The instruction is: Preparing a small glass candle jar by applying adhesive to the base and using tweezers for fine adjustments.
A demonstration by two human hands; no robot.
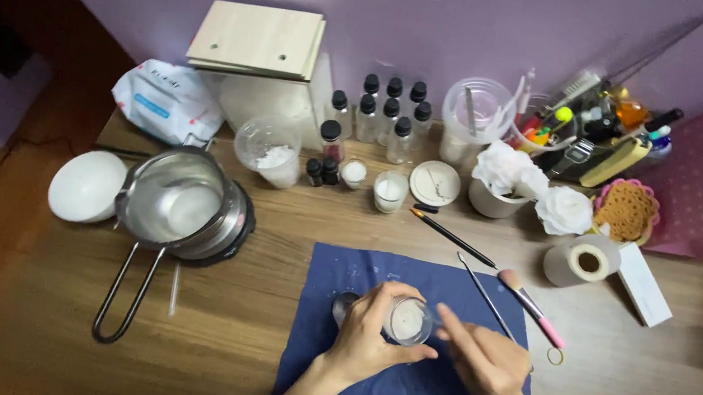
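Observation:
My left hand grips a small clear glass jar with white wax inside, held tilted over a dark blue cloth mat. My right hand is beside the jar on its right, index finger stretched toward the jar's rim, holding nothing that I can see. A metal spoon-like tool peeks out just left of my left hand. Both hands are at the near edge of the wooden table.
A steel pot with a long handle sits on a black burner at left, a white bowl beside it. Brushes and a metal pick lie right of the mat. Small bottles, cups, a tape roll and white flowers crowd the back.

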